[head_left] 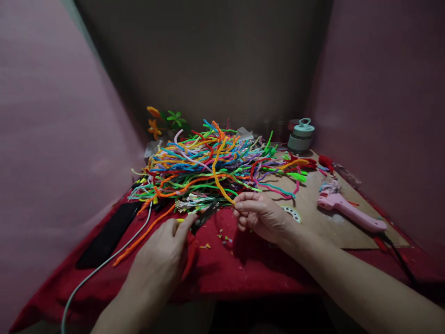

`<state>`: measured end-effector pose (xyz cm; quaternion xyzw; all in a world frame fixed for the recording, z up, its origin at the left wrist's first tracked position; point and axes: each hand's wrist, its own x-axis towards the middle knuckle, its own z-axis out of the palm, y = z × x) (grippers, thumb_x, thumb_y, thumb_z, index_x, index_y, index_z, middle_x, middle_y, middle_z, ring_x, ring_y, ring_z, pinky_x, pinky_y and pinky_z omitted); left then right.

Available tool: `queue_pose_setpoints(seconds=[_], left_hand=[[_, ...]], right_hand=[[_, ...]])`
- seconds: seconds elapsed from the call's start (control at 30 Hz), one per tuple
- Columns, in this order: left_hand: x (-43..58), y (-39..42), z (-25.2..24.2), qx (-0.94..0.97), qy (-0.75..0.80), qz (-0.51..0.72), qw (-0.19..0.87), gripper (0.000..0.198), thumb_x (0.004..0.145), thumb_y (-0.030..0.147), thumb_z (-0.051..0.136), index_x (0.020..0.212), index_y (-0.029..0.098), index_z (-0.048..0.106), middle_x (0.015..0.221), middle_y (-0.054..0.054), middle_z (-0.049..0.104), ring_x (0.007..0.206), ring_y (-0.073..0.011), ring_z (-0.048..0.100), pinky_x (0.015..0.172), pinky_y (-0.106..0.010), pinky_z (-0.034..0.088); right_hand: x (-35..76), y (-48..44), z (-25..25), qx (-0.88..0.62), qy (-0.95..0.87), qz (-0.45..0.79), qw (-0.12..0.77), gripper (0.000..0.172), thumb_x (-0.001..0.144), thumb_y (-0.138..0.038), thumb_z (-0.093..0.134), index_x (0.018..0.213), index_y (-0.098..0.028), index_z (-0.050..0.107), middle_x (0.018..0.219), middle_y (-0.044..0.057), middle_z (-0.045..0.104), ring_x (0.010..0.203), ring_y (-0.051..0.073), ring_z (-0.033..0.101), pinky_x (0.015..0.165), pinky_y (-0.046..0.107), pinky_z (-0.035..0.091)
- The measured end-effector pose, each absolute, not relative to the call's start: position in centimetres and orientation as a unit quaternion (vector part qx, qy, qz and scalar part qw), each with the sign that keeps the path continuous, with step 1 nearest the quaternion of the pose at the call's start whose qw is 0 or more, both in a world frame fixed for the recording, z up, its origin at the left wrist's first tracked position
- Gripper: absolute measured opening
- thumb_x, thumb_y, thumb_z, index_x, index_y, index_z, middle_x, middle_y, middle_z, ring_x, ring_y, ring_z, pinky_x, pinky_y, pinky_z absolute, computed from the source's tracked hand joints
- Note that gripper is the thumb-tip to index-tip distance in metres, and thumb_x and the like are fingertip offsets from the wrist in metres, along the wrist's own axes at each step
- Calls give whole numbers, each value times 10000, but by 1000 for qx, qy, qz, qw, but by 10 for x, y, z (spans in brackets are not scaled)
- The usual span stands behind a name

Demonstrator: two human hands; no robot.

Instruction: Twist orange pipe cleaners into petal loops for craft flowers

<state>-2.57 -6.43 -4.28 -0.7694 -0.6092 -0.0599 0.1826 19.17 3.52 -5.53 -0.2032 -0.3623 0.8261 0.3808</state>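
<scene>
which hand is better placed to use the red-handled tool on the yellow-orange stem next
Probably the left hand: it holds the red-handled tool, dark end pointing forward. The right hand is occupied, pinching the yellow-orange stem.

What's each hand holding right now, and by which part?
The right hand pinches a yellow-orange fuzzy stem at its near end. The left hand grips what look like red-handled scissors by the handles.

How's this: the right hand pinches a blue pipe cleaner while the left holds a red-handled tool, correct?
Not quite: the head view shows that the pipe cleaner in the right hand is yellow-orange, not blue. The left hand does hold a red-handled tool.
</scene>
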Motion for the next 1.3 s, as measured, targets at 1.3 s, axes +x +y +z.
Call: queue_pose_setpoints(seconds=[1.3], left_hand=[[-4, -55, -21, -769, -500, 51, 396, 436, 816, 35, 338, 1218, 73, 500, 773, -90, 556, 661, -218, 513, 629, -341, 426]], right_hand=[[194, 38, -53, -242, -335, 828, 378, 190, 545, -96, 701, 719, -99, 626, 544, 15, 610, 394, 80, 484, 418, 233, 418]])
